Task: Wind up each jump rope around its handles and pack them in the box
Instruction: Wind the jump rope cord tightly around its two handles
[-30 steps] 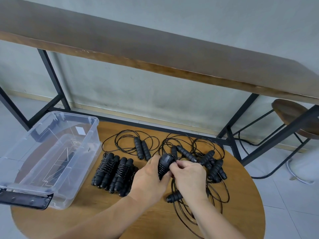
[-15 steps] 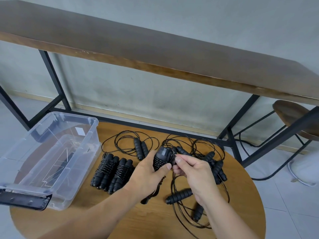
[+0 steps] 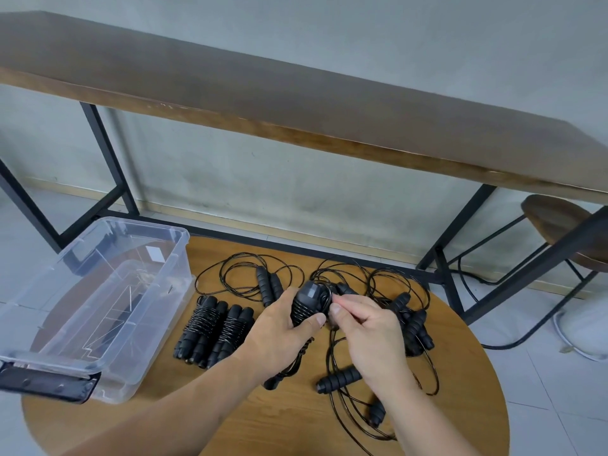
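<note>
My left hand [image 3: 281, 330] grips a pair of black jump-rope handles [image 3: 307, 302] with cord wound round them, held above the round wooden table [image 3: 296, 422]. My right hand [image 3: 365, 327] pinches the thin black cord beside the handles' top. Two wound jump ropes [image 3: 214, 330] lie side by side left of my hands. An unwound rope [image 3: 268, 283] lies behind them. More loose ropes [image 3: 408, 317] are tangled at the right, and loose handles [image 3: 339, 378] lie below my right hand. The clear plastic box [image 3: 98, 307] stands on the table's left.
A long dark wooden bench [image 3: 296, 110] on black metal legs stands behind the table against a grey wall. A round stool [image 3: 559, 222] is at the right. The box's dark latch [image 3: 46, 385] faces me. White cable lies on the tiled floor at the far right.
The wound handles have risen slightly in my left hand. My right hand has moved up to the handles' top with the cord, uncovering the loose handles beneath it.
</note>
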The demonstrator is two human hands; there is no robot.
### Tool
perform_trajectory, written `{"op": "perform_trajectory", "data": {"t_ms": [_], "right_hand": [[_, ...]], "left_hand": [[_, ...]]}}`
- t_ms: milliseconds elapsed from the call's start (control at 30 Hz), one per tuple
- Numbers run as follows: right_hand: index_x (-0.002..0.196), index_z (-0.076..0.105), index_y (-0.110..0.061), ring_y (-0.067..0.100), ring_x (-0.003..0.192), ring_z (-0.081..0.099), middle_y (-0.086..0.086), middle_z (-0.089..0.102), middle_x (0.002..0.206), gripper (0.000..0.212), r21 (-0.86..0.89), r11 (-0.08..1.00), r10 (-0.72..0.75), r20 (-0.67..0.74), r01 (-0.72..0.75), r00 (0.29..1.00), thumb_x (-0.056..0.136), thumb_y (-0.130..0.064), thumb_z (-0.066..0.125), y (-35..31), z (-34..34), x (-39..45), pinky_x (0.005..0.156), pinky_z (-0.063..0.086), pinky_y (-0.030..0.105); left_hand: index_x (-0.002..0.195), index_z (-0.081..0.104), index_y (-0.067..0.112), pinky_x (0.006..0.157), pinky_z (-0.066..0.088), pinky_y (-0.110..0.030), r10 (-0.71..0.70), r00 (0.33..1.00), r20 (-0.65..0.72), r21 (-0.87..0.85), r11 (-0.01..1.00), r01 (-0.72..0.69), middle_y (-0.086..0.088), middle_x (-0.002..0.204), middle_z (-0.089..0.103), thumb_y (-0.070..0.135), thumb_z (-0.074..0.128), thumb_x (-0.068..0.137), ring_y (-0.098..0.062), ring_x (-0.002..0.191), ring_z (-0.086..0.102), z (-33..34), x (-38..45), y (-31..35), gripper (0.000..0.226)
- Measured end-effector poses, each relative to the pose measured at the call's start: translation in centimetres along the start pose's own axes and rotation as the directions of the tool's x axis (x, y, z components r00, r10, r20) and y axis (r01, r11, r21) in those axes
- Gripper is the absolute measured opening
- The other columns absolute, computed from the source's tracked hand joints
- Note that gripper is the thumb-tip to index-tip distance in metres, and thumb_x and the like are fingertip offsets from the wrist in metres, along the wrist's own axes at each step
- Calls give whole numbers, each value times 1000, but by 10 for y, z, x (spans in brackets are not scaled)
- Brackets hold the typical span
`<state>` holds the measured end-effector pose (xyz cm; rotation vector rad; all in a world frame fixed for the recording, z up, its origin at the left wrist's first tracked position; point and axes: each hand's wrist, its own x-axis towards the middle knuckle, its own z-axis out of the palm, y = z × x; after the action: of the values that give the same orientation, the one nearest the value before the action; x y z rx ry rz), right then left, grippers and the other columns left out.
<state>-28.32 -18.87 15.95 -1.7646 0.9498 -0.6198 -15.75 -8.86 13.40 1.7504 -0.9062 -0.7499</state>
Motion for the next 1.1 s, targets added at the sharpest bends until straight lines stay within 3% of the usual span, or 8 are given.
{"op": "perform_trajectory", "data": {"t_ms": [133,267,433,533,667,833,933,1100], "right_hand": [[109,72,-33,-10,98,61,-19,68,103,28,-105,993,-61,-62,54,996,90,-14,68,-2,3,-8,79,44,0],[122,55,-41,-10,93,63,-20,70,100,46,-83,995,-60,-96,52,994,89,-13,70,-6,3,-16,83,52,12],[123,52,-42,-18,81,59,-28,68,105,45,-157,987,-48,-99,33,994,89,-18,70,-2,3,-17,72,42,0],[119,58,-38,-13,96,62,-26,67,104,47,-61,998,-35,-96,30,995,87,-7,71,2,6,-19,80,48,7],[98,68,-40,-7,92,66,-15,71,101,42,-13,999,-52,-133,51,990,84,-1,72,5,10,-19,80,51,8],[107,68,-35,-8,88,65,-8,72,98,37,138,990,10,-125,7,992,86,-3,71,5,7,-16,73,48,3],[104,71,-31,-6,88,64,-4,71,100,34,94,995,-33,-128,45,991,86,-2,72,5,2,-14,75,47,3],[96,71,-41,-5,96,63,-15,69,105,37,24,996,-89,-77,91,993,87,-5,71,5,-1,-9,84,50,10]], "left_hand": [[110,54,34,77,52,-28,6,1000,9,-8,1000,-6,1,91,70,38,63,94,-13,82,63,3,-2,2,19],[109,54,33,78,52,-37,9,1000,11,-32,999,-9,-5,92,70,39,62,94,-25,82,62,5,1,1,19],[106,56,33,81,53,-34,-20,1000,-10,-96,995,19,1,92,69,36,63,94,-19,85,63,10,1,0,15],[105,58,31,83,55,-43,-52,998,-35,-171,984,46,-2,91,70,38,66,91,-24,87,66,13,2,-1,18],[105,60,27,84,56,-46,-87,996,-36,-246,966,75,-5,91,72,31,67,92,-27,90,68,12,2,0,15],[106,60,26,82,54,-41,-68,998,-12,-247,967,63,4,86,68,32,67,92,-19,84,66,11,2,3,16],[108,59,28,84,54,-37,-51,999,12,-241,969,53,7,89,68,35,66,91,-16,87,65,11,-1,3,20],[112,58,27,82,54,-34,-55,998,37,-198,978,61,4,91,68,32,65,94,-16,88,66,7,1,6,19]]}}
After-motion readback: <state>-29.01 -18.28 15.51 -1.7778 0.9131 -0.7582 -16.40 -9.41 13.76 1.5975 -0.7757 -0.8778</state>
